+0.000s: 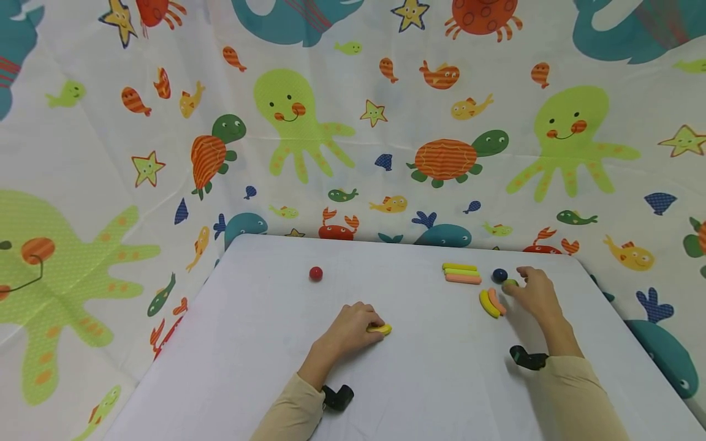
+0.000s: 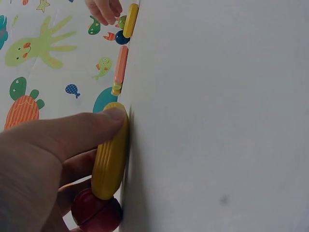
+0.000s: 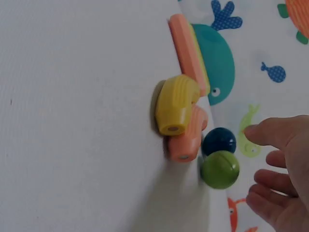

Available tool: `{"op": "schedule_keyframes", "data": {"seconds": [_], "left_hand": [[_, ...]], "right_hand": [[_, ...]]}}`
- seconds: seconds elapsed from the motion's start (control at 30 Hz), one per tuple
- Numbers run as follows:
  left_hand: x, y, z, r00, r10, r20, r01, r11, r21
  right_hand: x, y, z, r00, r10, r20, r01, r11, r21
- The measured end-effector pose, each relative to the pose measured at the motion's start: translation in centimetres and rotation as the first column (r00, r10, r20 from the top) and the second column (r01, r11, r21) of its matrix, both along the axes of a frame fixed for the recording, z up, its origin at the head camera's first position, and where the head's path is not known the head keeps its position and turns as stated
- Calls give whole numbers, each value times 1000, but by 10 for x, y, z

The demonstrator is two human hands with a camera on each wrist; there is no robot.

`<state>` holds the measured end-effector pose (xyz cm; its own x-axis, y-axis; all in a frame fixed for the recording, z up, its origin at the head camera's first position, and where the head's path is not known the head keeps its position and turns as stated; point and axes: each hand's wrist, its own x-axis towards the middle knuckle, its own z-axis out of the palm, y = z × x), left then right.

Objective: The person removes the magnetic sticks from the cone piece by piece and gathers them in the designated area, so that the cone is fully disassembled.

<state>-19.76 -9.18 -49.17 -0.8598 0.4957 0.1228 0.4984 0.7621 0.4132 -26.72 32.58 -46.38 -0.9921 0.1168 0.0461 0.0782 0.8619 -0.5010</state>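
My left hand (image 1: 349, 326) pinches a short curved yellow bar (image 2: 110, 159) between thumb and fingers, low over the white table. At the right, my right hand (image 1: 536, 295) hovers with thumb and fingers spread beside a green ball (image 3: 220, 169); in the right wrist view a gap shows between them. A dark blue ball (image 1: 499, 275) sits against the green one. Just in front of the balls lie another curved yellow bar (image 1: 488, 304) and a curved salmon bar (image 1: 497, 301), side by side.
Straight bars lie in a stack of rows at the back right: yellow (image 1: 459, 267), yellow-green (image 1: 461, 272) and salmon (image 1: 463, 279). A red ball (image 1: 315, 274) stands alone at the back left. Behind the white table (image 1: 265, 343) hangs a sea-animal cloth (image 1: 342, 153).
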Motion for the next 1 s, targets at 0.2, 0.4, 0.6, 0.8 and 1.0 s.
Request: {"op": "schedule_keyframes", "data": {"seconds": [0.2, 0.4, 0.6, 0.8, 1.0], "left_hand": [[2, 1, 1, 1000, 8, -21, -9, 999, -36], [2, -3, 4, 1000, -10, -14, 10, 999, -35], [1, -11, 9, 998, -12, 62, 10, 1000, 22], [-1, -22, 12, 990, 31, 138, -35, 999, 20], [-5, -30, 16, 985, 62, 159, -69, 997, 39]], "right_hand": [[2, -19, 15, 997, -4, -74, 5, 1000, 13], [5, -41, 25, 990, 58, -126, -55, 998, 26], [11, -64, 29, 982, 122, -147, -122, 993, 11], [19, -89, 30, 968, 180, -176, -183, 983, -1], [27, -111, 28, 961, 224, -162, -230, 973, -17]]}}
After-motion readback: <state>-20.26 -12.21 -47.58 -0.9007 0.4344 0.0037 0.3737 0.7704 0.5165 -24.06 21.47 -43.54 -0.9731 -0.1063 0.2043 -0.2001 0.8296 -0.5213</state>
